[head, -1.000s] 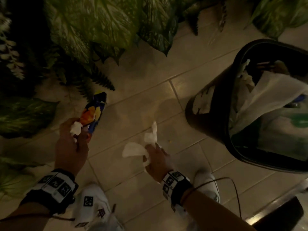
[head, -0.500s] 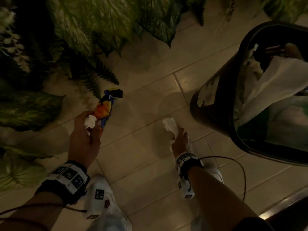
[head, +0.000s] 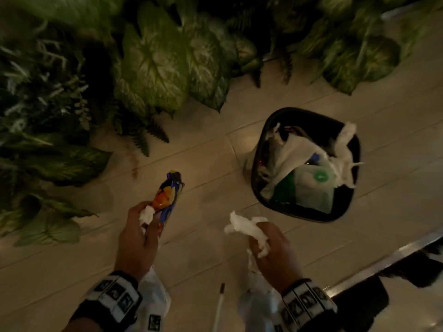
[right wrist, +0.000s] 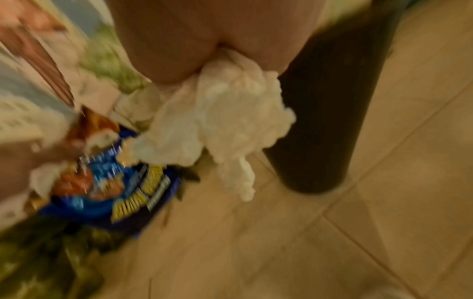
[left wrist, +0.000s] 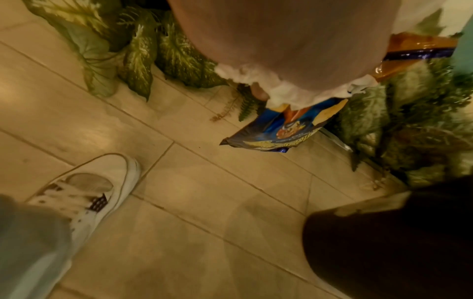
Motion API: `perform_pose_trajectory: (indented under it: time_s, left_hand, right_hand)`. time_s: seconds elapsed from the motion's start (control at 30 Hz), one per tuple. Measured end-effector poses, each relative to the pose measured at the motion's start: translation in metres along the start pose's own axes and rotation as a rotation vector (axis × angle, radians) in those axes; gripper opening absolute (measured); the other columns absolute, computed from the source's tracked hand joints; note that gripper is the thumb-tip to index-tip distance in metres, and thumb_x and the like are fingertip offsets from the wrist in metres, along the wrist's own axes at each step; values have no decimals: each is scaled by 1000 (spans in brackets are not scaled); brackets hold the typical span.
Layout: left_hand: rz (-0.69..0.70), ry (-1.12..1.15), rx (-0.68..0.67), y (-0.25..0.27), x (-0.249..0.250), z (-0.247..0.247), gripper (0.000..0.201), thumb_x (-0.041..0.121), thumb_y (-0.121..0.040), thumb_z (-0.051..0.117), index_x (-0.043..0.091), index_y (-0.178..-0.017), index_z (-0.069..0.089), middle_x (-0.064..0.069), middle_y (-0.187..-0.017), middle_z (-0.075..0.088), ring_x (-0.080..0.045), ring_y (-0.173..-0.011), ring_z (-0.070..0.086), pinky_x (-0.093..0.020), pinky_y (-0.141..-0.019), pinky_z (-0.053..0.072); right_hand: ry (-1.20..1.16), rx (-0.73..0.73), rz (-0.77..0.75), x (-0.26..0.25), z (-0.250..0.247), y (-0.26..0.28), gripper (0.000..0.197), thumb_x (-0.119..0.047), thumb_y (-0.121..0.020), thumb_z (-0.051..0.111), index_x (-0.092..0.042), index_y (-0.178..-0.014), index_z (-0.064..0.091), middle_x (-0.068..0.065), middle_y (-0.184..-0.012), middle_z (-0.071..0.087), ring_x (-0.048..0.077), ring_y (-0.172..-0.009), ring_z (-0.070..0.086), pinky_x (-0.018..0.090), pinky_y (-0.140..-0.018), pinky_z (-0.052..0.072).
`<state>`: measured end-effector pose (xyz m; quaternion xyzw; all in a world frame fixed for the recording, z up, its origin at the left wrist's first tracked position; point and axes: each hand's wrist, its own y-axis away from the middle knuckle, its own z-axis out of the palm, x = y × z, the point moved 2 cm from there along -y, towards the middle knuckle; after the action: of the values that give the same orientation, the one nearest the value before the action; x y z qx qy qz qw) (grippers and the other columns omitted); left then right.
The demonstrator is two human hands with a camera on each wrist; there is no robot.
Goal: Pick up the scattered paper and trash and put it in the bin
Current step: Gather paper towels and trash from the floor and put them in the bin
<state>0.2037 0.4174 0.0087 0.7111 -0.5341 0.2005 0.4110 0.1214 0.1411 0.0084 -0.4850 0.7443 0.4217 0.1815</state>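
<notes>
My left hand [head: 137, 238] grips a glossy blue-orange snack bag [head: 167, 196] w/ a small soft tissue wad [head: 146, 214]. My right hand [head: 273, 248] is closed on a crumpled white tissue [head: 244, 225], thin and wrinkled. The black rounded bin [head: 259, 144], full of paper and plastic, stands just ahead-right on smooth beige tiles [head: 203, 164], near big veined leaves [head: 153, 65]. Vs 0.5 s ago, the bin is seen whole and farther, and the right hand is raised. Right wrist view is blurred; my fingers are mostly hidden there.
</notes>
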Motion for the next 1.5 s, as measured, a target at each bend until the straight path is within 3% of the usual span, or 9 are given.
perform_pose_trajectory:
  time_s: [0.1, 0.17, 0.27, 0.37, 0.6, 0.83, 1.03, 1.2, 1.5]
  left_hand:
    - [-10, -3, 6, 31, 39, -1, 36, 26, -90, 51, 13, -123, 44, -3, -92, 60, -17, -72, 58, -24, -58, 43]
    - [21, 9, 15, 47, 65, 2, 37, 27, -89, 51, 12, -122, 45, -2, -92, 60, -5, -71, 58, -19, -57, 44]
    - [28, 64, 49, 66, 103, 12, 31, 17, -90, 53, 10, -119, 48, -1, -92, 58, -18, -77, 57, -4, -57, 44]
    - [83, 103, 76, 80, 135, 22, 26, 18, -90, 53, 34, -108, 45, 10, -87, 58, -16, -74, 60, 0, -57, 43]
    - [125, 193, 148, 100, 176, 49, 21, 37, -91, 53, 50, -105, 43, 25, -97, 61, 14, -89, 58, -7, -71, 50]
    - [146, 238, 149, 98, 208, 100, 26, 52, -82, 46, 47, -108, 45, 25, -104, 61, 5, -92, 61, -19, -73, 53]
    - [215, 232, 164, 77, 261, 125, 30, 45, -85, 47, 40, -114, 42, 15, -98, 62, 4, -86, 62, -5, -64, 47]
    - [350, 71, 41, 45, 293, 158, 46, 11, -87, 53, 25, -129, 39, -7, -111, 62, -14, -83, 61, -6, -65, 43]
    - [453, -717, -432, -15, 243, 271, 55, 35, -91, 47, 30, -140, 21, -11, -125, 49, -35, -108, 53, -44, -73, 51]
  right_hand:
    - [0, 314, -145, -43, -74, 17, 31, -31, -79, 53, -11, -102, 57, -1, -97, 50, 0, -86, 44, 3, -77, 34]
    - [9, 456, -158, -49, -113, 11, 32, -32, -80, 52, -7, -100, 56, 6, -98, 49, 9, -89, 45, 8, -79, 34]
    - [5, 568, -96, -38, -150, -22, 35, -34, -80, 51, -7, -103, 54, 17, -103, 50, 27, -90, 51, 23, -75, 38]
    - [61, 597, -45, -21, -166, -72, 38, -25, -78, 56, -8, -112, 49, 21, -111, 47, 38, -91, 51, 35, -73, 44]
    - [659, 87, 217, 7, -134, -135, 72, -42, -82, 58, -10, -136, 23, 20, -135, 34, 40, -119, 41, 48, -95, 38]
    - [749, -336, 132, 55, -109, -149, 78, -47, -83, 56, -10, -140, 18, 22, -139, 33, 40, -122, 38, 49, -99, 39]
    - [379, -267, 168, 38, -154, -124, 119, -68, -52, 73, -27, -143, 8, 13, -149, 23, 39, -134, 27, 53, -106, 34]
    - [111, -14, 65, 50, -217, -53, 101, -62, -57, 75, -29, -138, 26, 2, -139, 35, 24, -124, 40, 45, -100, 43]
    - [46, 152, 71, 115, -220, 49, 40, -27, -69, 75, -35, -105, 58, -10, -101, 52, 21, -88, 59, 42, -74, 55]
